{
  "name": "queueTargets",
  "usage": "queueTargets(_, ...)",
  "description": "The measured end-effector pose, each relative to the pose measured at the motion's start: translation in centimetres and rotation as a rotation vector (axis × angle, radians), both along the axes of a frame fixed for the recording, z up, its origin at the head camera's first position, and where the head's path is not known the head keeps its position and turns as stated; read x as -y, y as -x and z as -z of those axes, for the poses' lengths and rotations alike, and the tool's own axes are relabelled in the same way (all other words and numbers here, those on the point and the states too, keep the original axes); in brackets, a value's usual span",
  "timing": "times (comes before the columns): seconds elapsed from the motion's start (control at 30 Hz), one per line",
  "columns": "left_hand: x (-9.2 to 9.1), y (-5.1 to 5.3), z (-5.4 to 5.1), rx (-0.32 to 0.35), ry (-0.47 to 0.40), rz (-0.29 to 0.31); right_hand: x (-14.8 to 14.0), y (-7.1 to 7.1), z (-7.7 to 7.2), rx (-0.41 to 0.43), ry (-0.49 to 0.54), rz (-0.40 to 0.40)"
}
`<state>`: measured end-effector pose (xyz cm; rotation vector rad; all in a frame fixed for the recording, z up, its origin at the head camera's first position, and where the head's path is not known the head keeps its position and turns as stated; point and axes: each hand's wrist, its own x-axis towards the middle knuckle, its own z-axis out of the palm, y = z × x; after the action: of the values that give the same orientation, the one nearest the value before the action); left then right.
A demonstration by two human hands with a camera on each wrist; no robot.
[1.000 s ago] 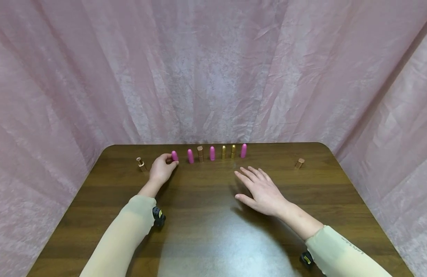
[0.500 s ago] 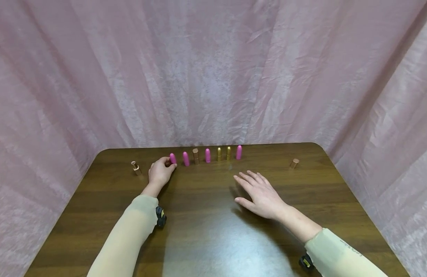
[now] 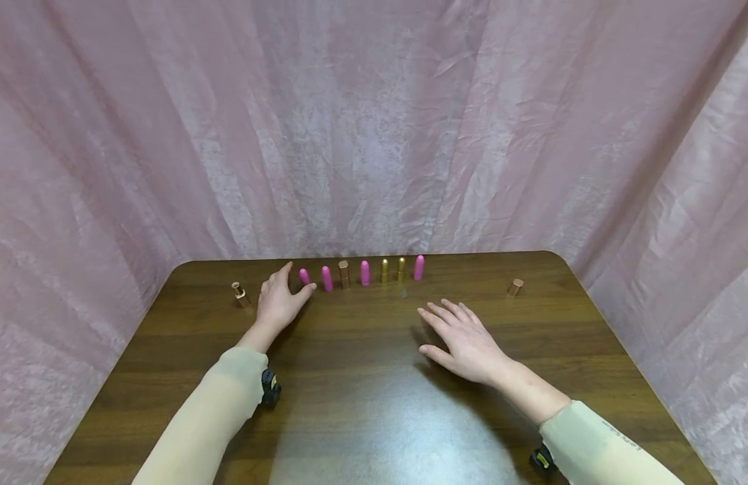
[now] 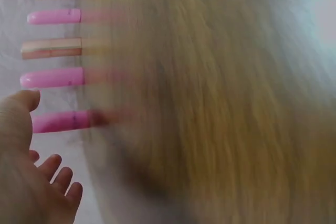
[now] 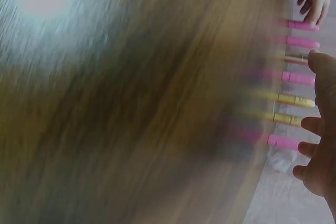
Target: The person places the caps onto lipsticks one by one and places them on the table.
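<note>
Several lipstick tubes stand upright in a row near the table's far edge. At its left end is a pink lipstick point(image 3: 304, 277), with my left hand point(image 3: 279, 301) beside it, thumb and fingers spread apart around it. In the left wrist view the same pink lipstick point(image 4: 62, 121) stands between the thumb and the fingers, with gaps to both. A second pink lipstick point(image 3: 327, 278), a rose-gold lipstick point(image 3: 345, 274) and a third pink lipstick point(image 3: 364, 273) follow. My right hand point(image 3: 467, 343) is held over the table with straight, spread fingers, holding nothing.
Two gold lipsticks point(image 3: 392, 271) and another pink lipstick point(image 3: 419, 267) finish the row. An uncapped rose-gold lipstick point(image 3: 240, 294) stands at the left, and a small rose-gold cap point(image 3: 516, 287) at the right. A pink curtain point(image 3: 374, 135) hangs behind the wooden table point(image 3: 361, 377).
My left hand pinched the leftmost pink lipstick before; its fingers have now spread off it, and the lipstick stands in the row. The right hand has shifted slightly right.
</note>
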<state>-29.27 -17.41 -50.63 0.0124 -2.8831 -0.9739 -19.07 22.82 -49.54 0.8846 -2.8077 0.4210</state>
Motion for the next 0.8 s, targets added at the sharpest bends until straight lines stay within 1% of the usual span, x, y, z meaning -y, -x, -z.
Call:
queueTargets(0.1, 0.2, -0.7, -0.8, -0.046, 0.082, 0.066, -1.0, 0.3, -0.1, -0.022, -0.028, 0.020)
queueTargets(0.2, 0.1, -1.7, -1.8, -0.089, 0.199, 0.142, -2.3, 0.8, 0.0, -0.051, -0.060, 0.044)
queueTargets(0.3, -0.6, -2.7, -2.7, -0.140, 0.314, 0.210, -3.7, 1.3, 0.0, -0.056, -0.077, 0.077)
queueTargets(0.4, -1.7, -3.6, -3.6, -0.191, 0.414, 0.266, -5.1, 1.8, -0.1, -0.038, -0.095, 0.125)
queueTargets(0.57, -4.1, -5.1, -4.6, -0.242, 0.508, 0.362, -7.5, 3.1, -0.5, -0.012, -0.116, 0.205)
queueTargets(0.67, -5.6, -6.1, -5.0, -0.265, 0.543, 0.432, -8.7, 3.8, -0.8, 0.006, -0.130, 0.244)
queueTargets(0.8, -7.3, -7.3, -5.3, -0.292, 0.591, 0.528, -10.3, 4.7, -1.5, 0.025, -0.171, 0.283)
